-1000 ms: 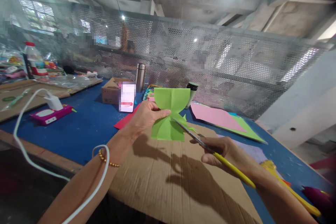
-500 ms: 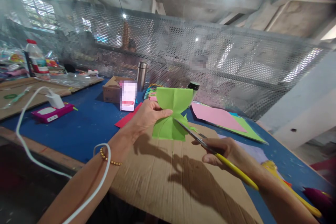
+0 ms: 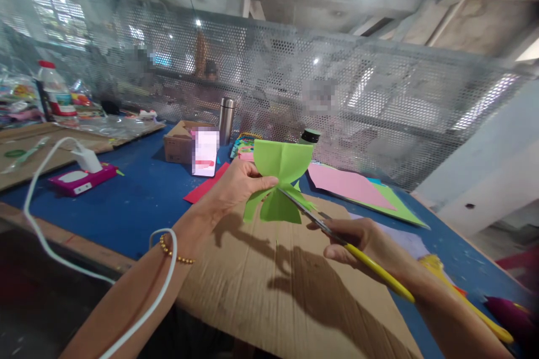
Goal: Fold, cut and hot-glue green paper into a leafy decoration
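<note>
My left hand (image 3: 248, 180) pinches a piece of green paper (image 3: 283, 158) at its narrow middle, thumb on the near side. The paper is creased down the centre, with a rounded upper part and a lower part split into flaps. In my right hand (image 3: 357, 241) are yellow-handled scissors (image 3: 373, 272), with their blades slightly apart. One blade lies across the lower right of the paper, its tip close to the pinched middle. Below both hands is a sheet of brown cardboard (image 3: 295, 286), on which their shadows fall.
On the blue table stand a lit phone (image 3: 206, 151), a cardboard box (image 3: 179, 143) and a steel flask (image 3: 226, 120). Pink paper (image 3: 349, 184) lies at right. A white cable (image 3: 40, 235) runs from a magenta power strip (image 3: 84, 179) over my left forearm.
A cut has opened in the lower part of the green paper, parting a left flap from the middle one. The paper has tilted slightly; both hands keep their grip.
</note>
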The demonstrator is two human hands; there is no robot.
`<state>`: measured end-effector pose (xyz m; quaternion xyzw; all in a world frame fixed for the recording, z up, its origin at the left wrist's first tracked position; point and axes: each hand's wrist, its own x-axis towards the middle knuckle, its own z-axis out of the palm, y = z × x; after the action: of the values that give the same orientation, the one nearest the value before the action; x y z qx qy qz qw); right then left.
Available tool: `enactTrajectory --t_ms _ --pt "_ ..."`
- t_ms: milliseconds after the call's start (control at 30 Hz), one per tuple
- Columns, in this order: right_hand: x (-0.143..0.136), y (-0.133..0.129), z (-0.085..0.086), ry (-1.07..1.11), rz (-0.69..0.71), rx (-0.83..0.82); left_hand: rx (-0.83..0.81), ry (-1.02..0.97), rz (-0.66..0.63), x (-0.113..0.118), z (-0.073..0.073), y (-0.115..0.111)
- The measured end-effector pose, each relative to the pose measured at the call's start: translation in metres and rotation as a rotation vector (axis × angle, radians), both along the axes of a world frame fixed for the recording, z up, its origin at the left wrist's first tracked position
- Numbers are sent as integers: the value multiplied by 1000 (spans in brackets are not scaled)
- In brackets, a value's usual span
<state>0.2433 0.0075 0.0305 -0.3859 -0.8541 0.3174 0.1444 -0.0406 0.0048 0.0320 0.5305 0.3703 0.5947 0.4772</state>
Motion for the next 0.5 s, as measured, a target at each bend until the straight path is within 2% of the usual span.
enactTrajectory --t_ms 100,500 --pt "0 0 -1 -7 -17 -11 0 41 -53 0 -1 0" --pt "-8 -8 6 -9 -28 -20 -34 3 -73 -1 -4 3"
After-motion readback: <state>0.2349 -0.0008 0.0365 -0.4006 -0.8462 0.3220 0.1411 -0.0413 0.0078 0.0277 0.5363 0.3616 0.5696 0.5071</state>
